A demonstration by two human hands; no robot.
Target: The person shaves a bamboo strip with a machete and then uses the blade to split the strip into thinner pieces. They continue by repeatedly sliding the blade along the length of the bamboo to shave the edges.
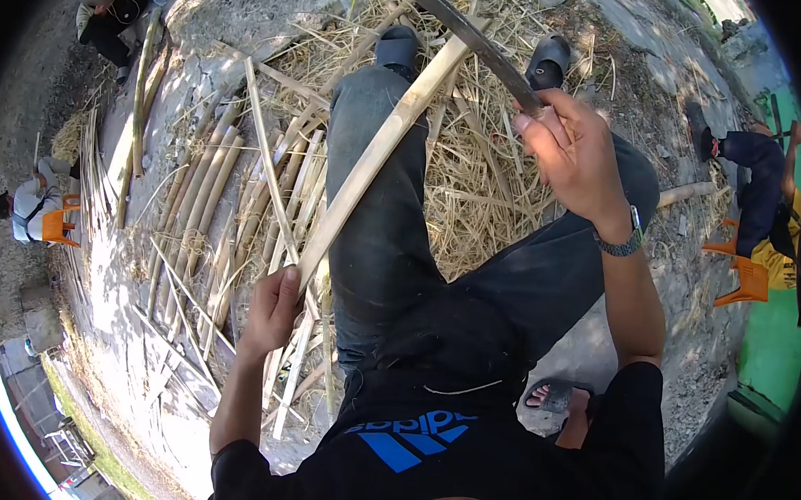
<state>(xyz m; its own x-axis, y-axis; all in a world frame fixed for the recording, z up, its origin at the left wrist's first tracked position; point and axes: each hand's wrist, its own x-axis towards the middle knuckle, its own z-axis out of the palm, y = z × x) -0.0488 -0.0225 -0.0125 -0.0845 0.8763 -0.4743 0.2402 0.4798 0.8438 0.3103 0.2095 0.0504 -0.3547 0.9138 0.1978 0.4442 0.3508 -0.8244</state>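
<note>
Slanting from the clenched left hand [275,312], the strip [366,168] passes under a blade [462,25] the right hand [570,155] grips.

Single head-worn view: aimed forward and steeply down; legs [378,204] framed close, ground [650,77] seen beyond.

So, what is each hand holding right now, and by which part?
Left hand: the pale wooden strip, by its near end. Right hand: the dark blade, also by its near end.
</note>
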